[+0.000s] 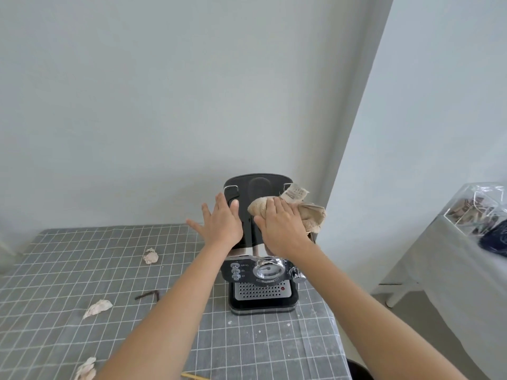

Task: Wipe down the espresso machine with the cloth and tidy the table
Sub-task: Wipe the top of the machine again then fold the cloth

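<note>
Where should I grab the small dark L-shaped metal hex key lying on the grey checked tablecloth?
Pinch the long arm of the hex key near its middle, coming straight down from above. It lies flat on the tablecloth, apart from the crumpled paper scraps, so fingers can straddle it.

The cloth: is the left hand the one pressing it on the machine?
No, the right hand presses the cloth on the espresso machine; the left hand lies bare.

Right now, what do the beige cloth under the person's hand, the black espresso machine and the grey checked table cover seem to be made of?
The beige cloth looks like soft terry fabric: fuzzy, crumpled, with a sewn label. The black espresso machine seems glossy plastic on top, with shiny chrome-like metal round its dial and a perforated metallic drip grille. The grey checked table cover looks like matte woven fabric, though a coated sheet cannot be ruled out.
</note>
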A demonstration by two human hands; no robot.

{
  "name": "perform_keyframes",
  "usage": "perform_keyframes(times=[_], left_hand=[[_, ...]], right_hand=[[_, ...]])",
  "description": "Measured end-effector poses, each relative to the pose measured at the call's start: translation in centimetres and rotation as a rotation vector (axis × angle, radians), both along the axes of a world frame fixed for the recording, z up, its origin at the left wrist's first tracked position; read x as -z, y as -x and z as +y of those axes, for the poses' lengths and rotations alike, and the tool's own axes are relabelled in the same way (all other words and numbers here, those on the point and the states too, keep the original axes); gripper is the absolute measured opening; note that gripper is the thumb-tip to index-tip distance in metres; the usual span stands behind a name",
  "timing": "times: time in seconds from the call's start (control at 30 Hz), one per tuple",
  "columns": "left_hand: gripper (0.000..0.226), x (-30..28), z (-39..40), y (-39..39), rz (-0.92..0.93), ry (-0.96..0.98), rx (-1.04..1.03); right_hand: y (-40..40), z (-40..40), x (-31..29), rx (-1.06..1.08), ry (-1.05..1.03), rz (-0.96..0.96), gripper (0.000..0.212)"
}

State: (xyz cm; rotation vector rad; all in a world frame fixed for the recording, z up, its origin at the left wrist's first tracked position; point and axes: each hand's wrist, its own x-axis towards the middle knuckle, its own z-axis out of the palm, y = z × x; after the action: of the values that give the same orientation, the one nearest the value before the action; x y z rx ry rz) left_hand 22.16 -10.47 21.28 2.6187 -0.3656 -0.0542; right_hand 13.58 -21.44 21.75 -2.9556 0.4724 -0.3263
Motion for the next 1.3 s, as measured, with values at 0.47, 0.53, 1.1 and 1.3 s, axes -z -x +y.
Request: perform_keyframes(times=[0.47,0.53,1.1,1.3], left_hand=[[0.052,0.1,0.0,0.9,-0.05,0.299,-0.058],[0.047,-0.2,0.5,3.1,-0.188,0.524,0.025],[0.048,7.2,5.2,18.7,0.657,0.626,0.374],[0.075,13.6,7.3,18.3,0.719,0.446,0.033]], right_hand=[[9.0,-1.0,-5.7,-0.073,-0.579,-0.267,0.032],[11.0,-1.3,-6.0,-0.038,-0.969,-0.396,0.031],[20.1,-2.0,6.8,0.286,-1.385,-0.064,0.014],[20.7,-1.1,13.6,0.466,-1.27,0.113,0.033]])
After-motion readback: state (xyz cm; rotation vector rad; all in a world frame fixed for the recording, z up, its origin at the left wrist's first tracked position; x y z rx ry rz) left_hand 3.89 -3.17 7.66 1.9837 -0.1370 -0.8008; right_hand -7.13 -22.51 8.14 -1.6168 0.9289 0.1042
